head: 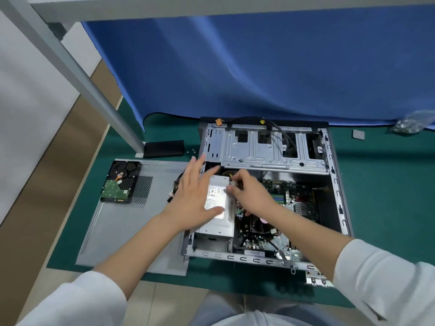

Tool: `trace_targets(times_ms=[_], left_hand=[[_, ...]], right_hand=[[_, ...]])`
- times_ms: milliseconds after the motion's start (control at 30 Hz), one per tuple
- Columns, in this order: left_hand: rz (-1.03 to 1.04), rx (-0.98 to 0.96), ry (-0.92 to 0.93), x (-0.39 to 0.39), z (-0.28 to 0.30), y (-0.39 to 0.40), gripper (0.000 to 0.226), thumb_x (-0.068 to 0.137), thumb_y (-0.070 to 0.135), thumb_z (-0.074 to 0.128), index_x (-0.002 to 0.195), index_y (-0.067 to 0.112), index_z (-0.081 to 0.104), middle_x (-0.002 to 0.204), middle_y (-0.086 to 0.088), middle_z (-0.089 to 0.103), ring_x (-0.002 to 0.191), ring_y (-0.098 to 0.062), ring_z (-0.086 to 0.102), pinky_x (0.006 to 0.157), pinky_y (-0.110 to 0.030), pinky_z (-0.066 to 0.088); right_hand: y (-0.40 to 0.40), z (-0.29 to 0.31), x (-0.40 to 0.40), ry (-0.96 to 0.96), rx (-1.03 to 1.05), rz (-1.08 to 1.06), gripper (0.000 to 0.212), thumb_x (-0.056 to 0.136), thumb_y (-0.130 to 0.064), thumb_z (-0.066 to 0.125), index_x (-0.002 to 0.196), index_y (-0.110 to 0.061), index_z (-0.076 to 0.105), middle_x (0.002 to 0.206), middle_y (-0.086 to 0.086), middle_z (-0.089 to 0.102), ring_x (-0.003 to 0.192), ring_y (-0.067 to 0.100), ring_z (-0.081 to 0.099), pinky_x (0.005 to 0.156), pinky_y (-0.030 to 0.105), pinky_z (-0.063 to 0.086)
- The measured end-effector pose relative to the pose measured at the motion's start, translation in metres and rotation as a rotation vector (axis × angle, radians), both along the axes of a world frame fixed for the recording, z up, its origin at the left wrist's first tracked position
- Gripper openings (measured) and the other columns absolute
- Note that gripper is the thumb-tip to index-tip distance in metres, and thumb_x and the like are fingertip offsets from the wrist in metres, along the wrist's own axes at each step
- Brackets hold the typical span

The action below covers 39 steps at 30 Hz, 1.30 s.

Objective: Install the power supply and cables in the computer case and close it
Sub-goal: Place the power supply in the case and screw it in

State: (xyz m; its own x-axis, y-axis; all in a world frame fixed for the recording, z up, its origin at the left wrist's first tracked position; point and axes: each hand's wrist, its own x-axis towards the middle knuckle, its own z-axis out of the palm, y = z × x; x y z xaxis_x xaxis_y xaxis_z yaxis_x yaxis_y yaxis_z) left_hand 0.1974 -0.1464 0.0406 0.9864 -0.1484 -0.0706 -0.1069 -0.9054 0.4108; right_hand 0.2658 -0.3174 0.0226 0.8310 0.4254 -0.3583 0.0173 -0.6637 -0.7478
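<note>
An open grey computer case (339, 184) lies on its side on the green mat. A silver power supply (217, 222) with a white label sits in the case's left near corner, beside the motherboard (289, 196). My left hand (195, 196) lies over the supply's left side with fingers spread and straight. My right hand (249, 194) is at the supply's right edge, its fingertips pinching a small pale cable connector (232, 184). A bundle of cables (175, 187) hangs out past the case's left wall. The case's side panel (131, 222) lies flat to the left.
A hard drive (121, 184) rests on the side panel's far corner. A black box (163, 148) and loose screws (191, 151) sit behind it by a metal post. A bag of screws (408, 124) and a small grey square lie far right. Blue cloth hangs behind.
</note>
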Motion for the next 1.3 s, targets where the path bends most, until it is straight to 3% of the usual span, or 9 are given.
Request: trace_targets(times_ms=[133, 267, 467, 633, 800, 1033, 1133, 1200, 1300], left_hand=[[-0.275, 0.216, 0.235, 0.007, 0.002, -0.007, 0.121, 0.064, 0.068, 0.070, 0.151, 0.029, -0.003, 0.158, 0.004, -0.009, 0.144, -0.020, -0.015, 0.119, -0.043, -0.004], [-0.270, 0.304, 0.381, 0.014, 0.002, -0.021, 0.148, 0.051, 0.062, 0.082, 0.145, 0.027, -0.028, 0.156, -0.003, -0.025, 0.142, -0.021, -0.024, 0.112, -0.034, -0.014], [-0.262, 0.408, 0.415, 0.023, -0.001, -0.036, 0.153, 0.051, 0.060, 0.082, 0.141, 0.020, -0.034, 0.152, -0.017, -0.029, 0.138, -0.032, -0.033, 0.105, -0.037, -0.023], [-0.264, 0.234, 0.405, 0.020, -0.009, -0.031, 0.146, 0.048, 0.049, 0.085, 0.134, 0.043, -0.033, 0.154, -0.016, -0.021, 0.139, -0.034, -0.029, 0.110, -0.044, -0.016], [-0.263, 0.093, 0.364, 0.018, -0.017, -0.024, 0.144, 0.045, 0.045, 0.087, 0.135, 0.052, -0.025, 0.154, -0.007, -0.018, 0.140, -0.024, -0.027, 0.104, -0.040, -0.011], [-0.281, 0.017, 0.265, 0.017, -0.016, -0.013, 0.133, 0.046, 0.065, 0.081, 0.140, 0.050, -0.012, 0.153, 0.007, -0.006, 0.142, -0.017, -0.015, 0.113, -0.046, -0.004], [-0.016, -0.150, 0.083, 0.003, -0.018, -0.003, 0.106, 0.061, 0.062, 0.076, 0.143, 0.041, 0.013, 0.145, 0.009, 0.017, 0.137, -0.014, 0.010, 0.116, -0.052, 0.015], [0.289, -0.297, -0.033, -0.007, -0.024, 0.001, 0.090, 0.069, 0.048, 0.077, 0.140, 0.030, 0.025, 0.134, 0.007, 0.028, 0.128, -0.016, 0.024, 0.111, -0.043, 0.027], [0.647, -0.620, 0.267, -0.010, -0.031, 0.004, 0.104, 0.071, 0.043, 0.079, 0.147, 0.021, 0.011, 0.148, -0.002, 0.025, 0.138, -0.019, 0.025, 0.114, -0.041, 0.025]], right_hand=[[-0.002, 0.004, 0.007, 0.016, -0.017, 0.021, 0.012, 0.096, -0.031, 0.048, 0.099, -0.021, 0.042, 0.074, -0.001, 0.053, 0.053, 0.018, 0.053, 0.042, 0.032, 0.052], [0.001, 0.005, 0.008, -0.078, -0.147, 0.034, 0.005, 0.094, -0.025, 0.045, 0.094, -0.023, 0.040, 0.081, 0.003, 0.058, 0.063, 0.022, 0.054, 0.050, 0.033, 0.044], [0.004, 0.003, 0.011, -0.111, -0.181, -0.007, 0.008, 0.090, -0.013, 0.041, 0.092, -0.020, 0.042, 0.078, 0.003, 0.058, 0.067, 0.025, 0.054, 0.051, 0.029, 0.035], [-0.004, 0.000, 0.012, -0.008, 0.046, -0.117, 0.012, 0.082, -0.004, 0.043, 0.082, -0.016, 0.044, 0.071, 0.005, 0.058, 0.057, 0.021, 0.051, 0.054, 0.031, 0.043], [-0.005, 0.000, 0.011, -0.032, 0.075, -0.142, 0.018, 0.080, -0.005, 0.046, 0.074, -0.022, 0.043, 0.067, 0.001, 0.057, 0.053, 0.016, 0.049, 0.048, 0.027, 0.041], [-0.003, -0.002, 0.012, 0.068, 0.057, -0.058, 0.015, 0.087, -0.002, 0.038, 0.092, -0.016, 0.041, 0.073, 0.009, 0.058, 0.053, 0.023, 0.051, 0.052, 0.033, 0.041], [-0.004, -0.007, 0.007, 0.157, 0.063, -0.090, 0.017, 0.090, 0.000, 0.037, 0.099, -0.015, 0.038, 0.070, 0.004, 0.050, 0.049, 0.018, 0.042, 0.048, 0.029, 0.034], [-0.006, -0.013, 0.003, 0.266, 0.096, -0.127, 0.010, 0.096, -0.007, 0.037, 0.100, -0.015, 0.034, 0.063, 0.001, 0.042, 0.041, 0.010, 0.036, 0.039, 0.023, 0.029], [-0.011, -0.019, 0.000, 0.390, 0.146, -0.168, 0.009, 0.098, -0.024, 0.040, 0.098, -0.018, 0.033, 0.063, 0.000, 0.036, 0.037, 0.008, 0.031, 0.037, 0.021, 0.028]])
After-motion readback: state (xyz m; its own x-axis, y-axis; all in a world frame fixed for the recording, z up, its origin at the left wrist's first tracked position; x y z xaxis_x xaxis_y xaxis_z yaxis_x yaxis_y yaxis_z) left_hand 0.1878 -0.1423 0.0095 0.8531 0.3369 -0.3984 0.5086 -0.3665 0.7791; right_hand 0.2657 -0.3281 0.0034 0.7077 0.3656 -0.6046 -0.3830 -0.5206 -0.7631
